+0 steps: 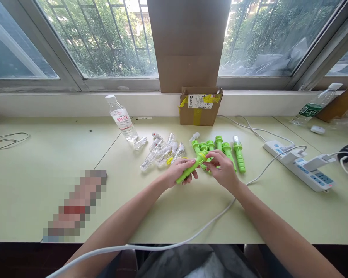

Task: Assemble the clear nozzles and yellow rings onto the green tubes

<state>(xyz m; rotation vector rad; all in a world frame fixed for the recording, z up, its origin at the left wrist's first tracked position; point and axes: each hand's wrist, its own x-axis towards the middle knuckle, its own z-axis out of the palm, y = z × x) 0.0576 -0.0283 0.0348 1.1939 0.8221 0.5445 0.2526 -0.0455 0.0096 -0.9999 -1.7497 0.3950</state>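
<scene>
My left hand is wrapped round a green ribbed handle, which tilts up to the right. At the handle's upper end, the fingers of my right hand pinch a yellow ring. Several more green handles stand or lean just behind my right hand. One at the right end has a clear cap on top. Left of them lies a pile of clear plastic tubes, with a yellow ring among them.
A water bottle stands behind the tubes, and an open cardboard box is against the wall. On the right are a power strip and another bottle. A white cable crosses my arms. Pixelated patch at left.
</scene>
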